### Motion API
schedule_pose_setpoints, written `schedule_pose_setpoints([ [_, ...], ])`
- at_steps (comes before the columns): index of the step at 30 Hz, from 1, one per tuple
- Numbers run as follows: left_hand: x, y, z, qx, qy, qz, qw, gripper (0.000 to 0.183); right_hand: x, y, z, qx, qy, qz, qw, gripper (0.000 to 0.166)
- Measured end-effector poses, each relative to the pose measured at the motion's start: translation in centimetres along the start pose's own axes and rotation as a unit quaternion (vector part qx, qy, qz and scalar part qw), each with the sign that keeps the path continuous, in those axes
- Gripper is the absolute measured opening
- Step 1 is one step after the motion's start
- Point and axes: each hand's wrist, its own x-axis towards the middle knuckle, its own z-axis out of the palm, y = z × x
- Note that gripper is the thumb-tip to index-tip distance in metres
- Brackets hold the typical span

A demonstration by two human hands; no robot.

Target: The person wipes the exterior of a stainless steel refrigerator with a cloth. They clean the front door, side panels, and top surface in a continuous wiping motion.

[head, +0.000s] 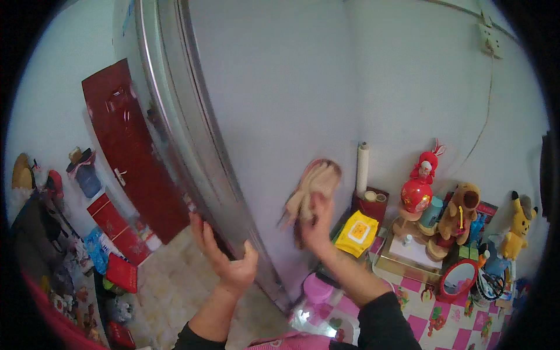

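Observation:
My right hand (318, 223) grips a bundle of beige, soft-looking cloth items (317, 181), perhaps gloves, raised in front of the pale wall. The bundle is blurred, and its far side is hidden. My left hand (229, 258) is raised at the centre left, fingers spread and curved, holding nothing. It is beside the metallic door frame (218, 188). A yellow pack of wipes (358, 232) lies just right of my right wrist, and a pink round lid (318, 288) is below my right forearm.
A checkered pink and white tablecloth (413, 304) covers the table at right. On it are a red-framed mirror (458, 278), a plush capybara (461, 210), a yellow plush toy (519, 227) and a red round ornament (416, 195). A dark red door (135, 153) stands at left.

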Motion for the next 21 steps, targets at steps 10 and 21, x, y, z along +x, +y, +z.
schedule_pose_setpoints([
  [10, -0.1, 0.0, 0.5, -0.007, -0.005, -0.002, 1.000, 0.083, -3.4, 2.8, 1.0, 0.242, -0.116, 0.200, 0.942, 0.037],
  [21, -0.8, -0.4, 0.0, 0.004, -0.009, -0.012, 1.000, 0.086, 16.0, 11.8, 1.1, 0.161, 0.166, 0.098, 0.968, 0.053],
])
